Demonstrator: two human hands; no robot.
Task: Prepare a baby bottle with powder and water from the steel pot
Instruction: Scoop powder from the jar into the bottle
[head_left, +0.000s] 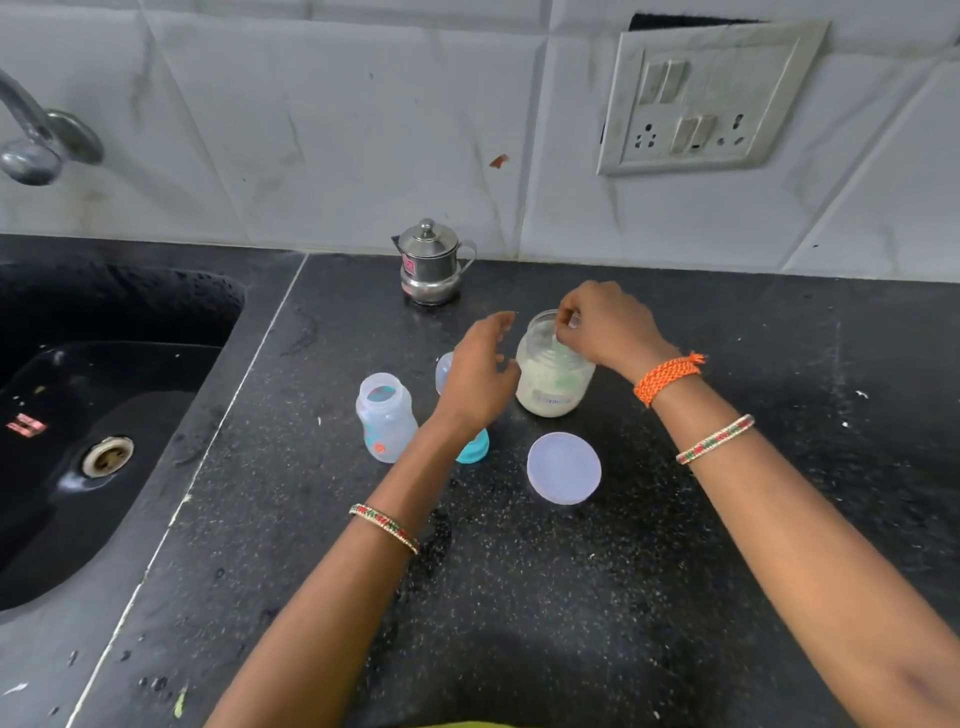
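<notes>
An open clear baby bottle (385, 417) stands uncapped on the black counter. To its right sits a clear jar of whitish powder (551, 382) with its lid off. My right hand (605, 325) is over the jar's mouth, fingers pinching something inside that I cannot make out. My left hand (480, 371) hovers just left of the jar with relaxed fingers, holding nothing. Behind it are the bottle's clear cap (444, 371) and its teal ring (474, 449), partly hidden. The lidded steel pot (431, 265) stands at the back by the wall.
The jar's round pale lid (563, 467) lies flat in front of the jar. A black sink (104, 410) with a tap (36, 140) lies to the left. A switch and socket plate (706, 98) is on the tiled wall.
</notes>
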